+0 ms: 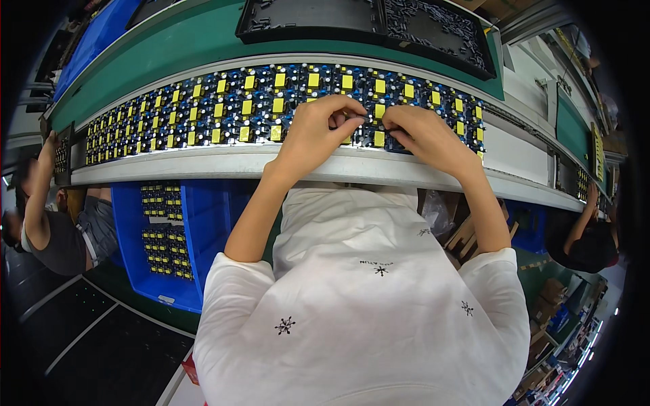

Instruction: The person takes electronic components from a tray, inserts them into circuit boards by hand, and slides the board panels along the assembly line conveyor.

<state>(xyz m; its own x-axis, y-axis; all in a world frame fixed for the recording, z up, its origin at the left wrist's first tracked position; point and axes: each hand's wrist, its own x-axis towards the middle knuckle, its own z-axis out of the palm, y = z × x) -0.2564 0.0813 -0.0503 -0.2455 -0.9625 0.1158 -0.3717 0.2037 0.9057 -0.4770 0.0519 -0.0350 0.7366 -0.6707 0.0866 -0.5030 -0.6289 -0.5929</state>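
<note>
— Pinched together, both: left hand point(317, 132) and right hand point(423, 135) nip one small part on the circuit boards point(223, 108).

— Surroundings?

— Long conveyor point(223, 162) — green bench point(203, 40) behind, blue bin point(203, 230) beneath, black trays point(365, 24).

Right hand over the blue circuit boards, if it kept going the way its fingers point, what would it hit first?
Probably the left hand: the right hand points leftward, fingertips nearly meeting above the blue boards with yellow blocks.

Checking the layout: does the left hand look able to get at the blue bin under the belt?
Probably yes: the left hand is on the boards, and the blue bin sits open beside the left arm.
</note>
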